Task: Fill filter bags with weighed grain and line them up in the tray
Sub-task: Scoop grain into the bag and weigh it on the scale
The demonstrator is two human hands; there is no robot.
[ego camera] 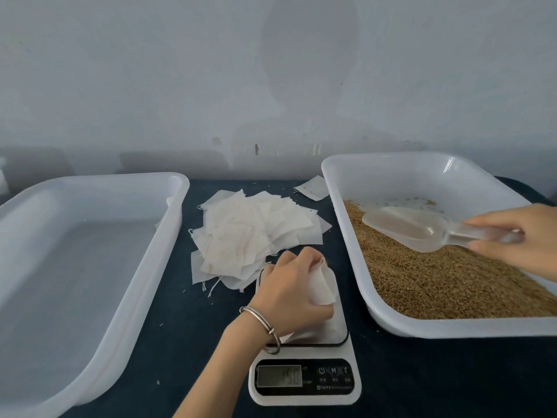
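**Bag held on the scale, scoop over the grain**

A pale grey wall stands behind a dark table (pixel 193 342) that carries everything here. On the left sits a wide white tray (pixel 126 297), with nothing in it that shows. On the right a second white tray (pixel 337 188) holds a bed of brown grain (pixel 437 282) that covers its near part, while its far end is almost bare.

Between the two trays lies a loose heap of white filter bags (pixel 250 230), their strings trailing off its near edge. One more bag lies apart, close to the far corner of the grain tray.

Just in front of the heap stands a white kitchen scale (pixel 304 381); its display is lit, but the digits are too blurred to read. The left hand (pixel 289 291), a metal bangle (pixel 262 327) on its wrist, rests over the scale's platform with its fingers curled round a single filter bag (pixel 324 285).

The right hand (pixel 518 236) pinches the handle of a clear plastic scoop (pixel 407 227), whose bowl hangs low over the grain and looks empty.
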